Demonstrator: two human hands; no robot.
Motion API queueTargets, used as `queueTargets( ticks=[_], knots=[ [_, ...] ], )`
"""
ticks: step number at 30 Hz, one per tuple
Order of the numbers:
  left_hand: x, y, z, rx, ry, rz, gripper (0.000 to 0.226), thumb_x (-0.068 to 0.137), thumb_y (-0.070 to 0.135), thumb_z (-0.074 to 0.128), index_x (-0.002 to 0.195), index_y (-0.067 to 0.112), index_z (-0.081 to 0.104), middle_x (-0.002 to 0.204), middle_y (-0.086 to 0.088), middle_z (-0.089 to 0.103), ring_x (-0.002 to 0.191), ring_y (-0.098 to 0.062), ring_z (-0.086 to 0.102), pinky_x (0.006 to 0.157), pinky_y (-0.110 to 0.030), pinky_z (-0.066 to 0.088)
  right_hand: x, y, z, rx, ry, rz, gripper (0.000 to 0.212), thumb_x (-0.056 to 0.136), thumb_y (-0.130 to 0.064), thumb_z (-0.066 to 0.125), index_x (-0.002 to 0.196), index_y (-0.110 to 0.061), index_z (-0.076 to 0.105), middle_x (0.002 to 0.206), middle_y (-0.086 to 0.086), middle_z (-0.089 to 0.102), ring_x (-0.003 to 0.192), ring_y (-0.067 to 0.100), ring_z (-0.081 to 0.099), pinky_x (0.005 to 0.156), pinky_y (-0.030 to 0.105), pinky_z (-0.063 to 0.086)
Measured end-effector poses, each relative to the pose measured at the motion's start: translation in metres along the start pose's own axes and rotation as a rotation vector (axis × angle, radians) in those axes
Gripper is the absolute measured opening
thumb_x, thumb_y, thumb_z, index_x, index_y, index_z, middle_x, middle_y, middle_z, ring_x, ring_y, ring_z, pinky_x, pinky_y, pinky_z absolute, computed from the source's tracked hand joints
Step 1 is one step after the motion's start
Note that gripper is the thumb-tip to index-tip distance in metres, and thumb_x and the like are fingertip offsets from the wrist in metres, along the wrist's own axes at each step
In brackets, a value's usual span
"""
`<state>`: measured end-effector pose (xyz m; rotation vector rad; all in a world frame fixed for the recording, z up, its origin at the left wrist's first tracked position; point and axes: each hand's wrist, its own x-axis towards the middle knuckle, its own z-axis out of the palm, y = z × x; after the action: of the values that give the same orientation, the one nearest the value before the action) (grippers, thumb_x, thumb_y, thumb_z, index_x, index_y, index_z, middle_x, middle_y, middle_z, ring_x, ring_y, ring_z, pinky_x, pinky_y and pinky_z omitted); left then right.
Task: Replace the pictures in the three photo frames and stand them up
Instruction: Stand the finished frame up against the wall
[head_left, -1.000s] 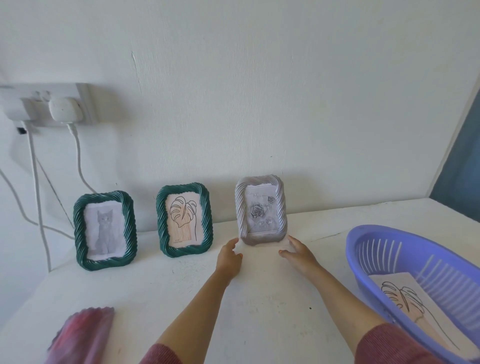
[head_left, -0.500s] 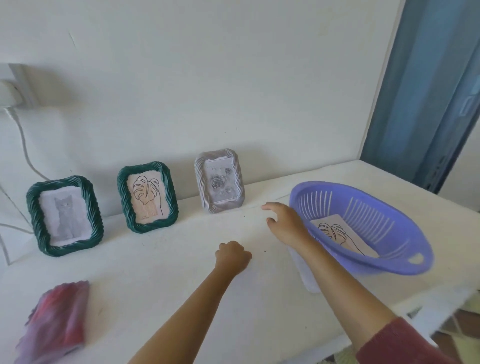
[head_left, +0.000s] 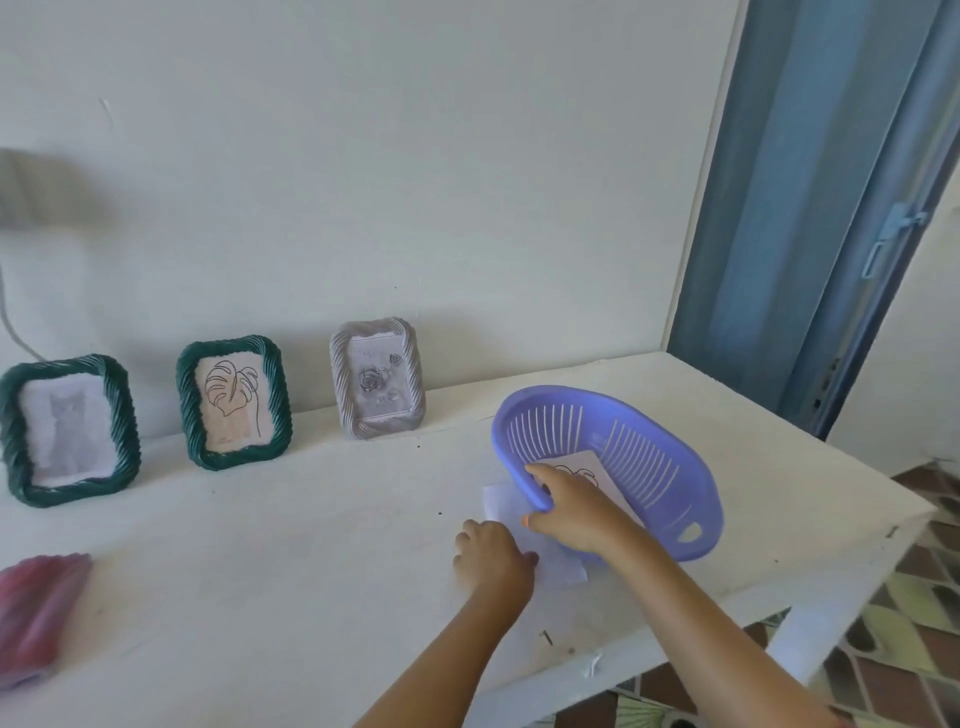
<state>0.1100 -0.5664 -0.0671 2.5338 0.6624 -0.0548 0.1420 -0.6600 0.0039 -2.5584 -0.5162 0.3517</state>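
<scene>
Three photo frames stand upright along the wall: a green one with a cat picture (head_left: 67, 428), a green one with a leaf drawing (head_left: 234, 402), and a grey one with a rose picture (head_left: 378, 378). My right hand (head_left: 574, 506) grips the near rim of a purple basket (head_left: 654, 457), which is tilted up off the table. A leaf drawing (head_left: 592, 470) lies inside the basket. A white sheet of paper (head_left: 556, 564) lies on the table partly under the basket. My left hand (head_left: 493, 558) touches that sheet with curled fingers.
The white table (head_left: 260, 571) ends at a front edge close to my arms and at a right edge past the basket. A red and purple cloth (head_left: 36, 608) lies at the front left. A blue door (head_left: 810, 208) stands at the right.
My right hand moved onto the basket rim and tipped the basket up. My left hand slid right onto the white sheet beneath it. The view shifted right.
</scene>
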Motion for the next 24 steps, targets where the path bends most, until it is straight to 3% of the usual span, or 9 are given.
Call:
queueTargets(
  ticks=[7,10,12,16,18,20,24],
  knots=[
    [0.010,0.017,0.008,-0.063,0.009,-0.097,0.029,0.085,0.014,0.053,0.113,0.006,0.051,0.121,-0.010,0.053,0.116,-0.025,0.052,0.090,-0.028,0.045,-0.005,0.008,0.000,-0.049,-0.011,-0.087,0.059,0.095,-0.019,0.043,0.147,-0.022,0.016,0.145,0.008,0.040,0.131,0.026,0.040,0.103,0.036,0.037],
    [0.016,0.017,0.004,-0.198,-0.038,-0.125,0.011,0.084,0.017,0.053,0.087,0.007,0.051,0.094,-0.004,0.059,0.096,-0.024,0.058,0.073,-0.027,0.043,-0.005,0.006,-0.003,-0.024,-0.025,-0.102,0.060,0.094,-0.018,0.044,0.147,-0.021,0.016,0.145,0.008,0.039,0.132,0.024,0.039,0.103,0.033,0.035],
    [0.019,0.017,-0.002,-0.335,-0.084,-0.154,0.024,0.083,0.017,0.059,0.071,0.011,0.039,0.073,0.000,0.045,0.085,-0.022,0.051,0.069,-0.027,0.040,-0.005,0.007,-0.004,0.003,-0.026,-0.106,0.061,0.094,-0.019,0.045,0.148,-0.021,0.016,0.147,0.007,0.036,0.133,0.024,0.038,0.103,0.032,0.033],
    [0.023,0.013,-0.013,-0.895,-0.178,-0.303,0.018,0.081,0.006,0.061,0.092,-0.002,0.048,0.082,-0.014,0.053,0.074,-0.027,0.054,0.062,-0.030,0.045,-0.005,0.009,-0.006,0.044,-0.037,-0.113,0.062,0.094,-0.021,0.045,0.148,-0.022,0.015,0.151,0.005,0.031,0.137,0.023,0.033,0.106,0.033,0.030],
    [0.023,0.007,-0.019,-1.119,-0.251,-0.378,0.003,0.085,-0.003,0.054,0.084,-0.005,0.052,0.080,-0.016,0.055,0.065,-0.025,0.053,0.055,-0.030,0.045,-0.005,0.009,-0.006,0.056,-0.046,-0.115,0.062,0.095,-0.022,0.045,0.149,-0.022,0.015,0.152,0.005,0.029,0.138,0.023,0.031,0.107,0.033,0.030],
    [0.023,0.002,-0.021,-1.178,-0.316,-0.400,0.011,0.087,-0.005,0.050,0.076,-0.003,0.052,0.073,-0.015,0.055,0.062,-0.024,0.052,0.052,-0.029,0.045,-0.006,0.008,-0.007,0.063,-0.050,-0.116,0.062,0.095,-0.022,0.045,0.149,-0.022,0.014,0.152,0.005,0.028,0.138,0.022,0.030,0.107,0.033,0.029],
    [0.019,0.001,-0.021,-1.136,-0.364,-0.356,0.012,0.089,-0.004,0.045,0.081,-0.002,0.053,0.072,-0.013,0.055,0.061,-0.022,0.052,0.038,-0.020,0.046,-0.006,0.009,-0.007,0.086,-0.057,-0.108,0.062,0.095,-0.023,0.046,0.148,-0.023,0.016,0.153,0.003,0.027,0.139,0.021,0.030,0.107,0.032,0.029]
  ],
)
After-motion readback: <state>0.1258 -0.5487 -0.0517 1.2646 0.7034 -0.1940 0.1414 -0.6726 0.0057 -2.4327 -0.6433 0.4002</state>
